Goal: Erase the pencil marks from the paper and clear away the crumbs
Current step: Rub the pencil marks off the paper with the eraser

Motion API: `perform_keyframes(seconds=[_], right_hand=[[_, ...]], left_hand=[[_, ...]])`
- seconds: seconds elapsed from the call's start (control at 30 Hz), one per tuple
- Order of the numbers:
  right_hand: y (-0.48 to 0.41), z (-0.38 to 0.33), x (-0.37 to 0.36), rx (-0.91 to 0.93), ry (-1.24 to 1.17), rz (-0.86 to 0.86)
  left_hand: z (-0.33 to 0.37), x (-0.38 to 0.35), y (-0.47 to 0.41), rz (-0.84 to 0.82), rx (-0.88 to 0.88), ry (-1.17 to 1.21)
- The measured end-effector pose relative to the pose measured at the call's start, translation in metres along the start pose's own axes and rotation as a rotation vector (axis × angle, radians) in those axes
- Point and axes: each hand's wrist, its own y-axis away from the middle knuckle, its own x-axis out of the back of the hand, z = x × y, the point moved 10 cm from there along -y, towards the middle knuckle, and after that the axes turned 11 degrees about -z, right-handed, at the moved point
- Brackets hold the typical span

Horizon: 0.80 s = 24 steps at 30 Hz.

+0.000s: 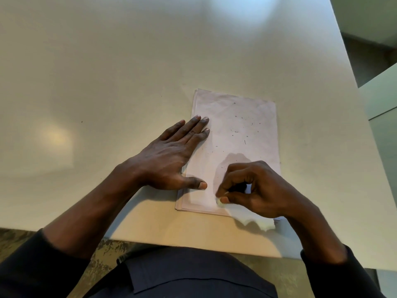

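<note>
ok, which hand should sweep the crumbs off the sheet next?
Right. The right hand is free above the paper, pinching something small and pale, below the crumbs. The left hand lies flat, pinning the sheet.

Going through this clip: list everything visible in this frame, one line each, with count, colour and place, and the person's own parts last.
table: one, off-white, fills most of the view.
paper: a thin stack, white, right of centre on the table; sheet count unclear.
crumbs: many, dark specks, scattered over the top sheet's upper half.
eraser: one, pale, blurred, pinched at the right fingertips near the paper's lower edge.
pale tissue or cloth: one, whitish, under the right hand at the paper's lower right corner; identity unclear.
floor: mottled, below the table edge.
left hand: flat, pressing the paper's left edge.
right hand: curled, gripping the eraser.
sleeves: two, dark, bottom corners.
</note>
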Motion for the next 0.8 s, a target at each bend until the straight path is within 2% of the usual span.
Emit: perform_keyframes(seconds=[0.1, 0.33, 0.5, 0.7, 0.8], right_hand=[[0.002, 0.004, -0.001, -0.016, -0.033, -0.058], [-0.018, -0.006, 0.011, -0.025, 0.066, 0.251], [-0.011, -0.007, -0.001, 0.018, 0.010, 0.154], [-0.013, -0.004, 0.001, -0.006, 0.033, 0.202], [-0.013, -0.013, -0.013, 0.072, 0.012, 0.079]], left_hand=[[-0.001, 0.000, 0.001, -0.002, 0.002, 0.001], [-0.001, -0.003, -0.001, -0.092, -0.006, 0.017], [-0.003, -0.005, -0.001, -0.156, 0.005, 0.016], [-0.002, -0.005, -0.001, -0.159, 0.013, 0.004], [-0.001, -0.004, 0.000, -0.152, 0.013, 0.008]])
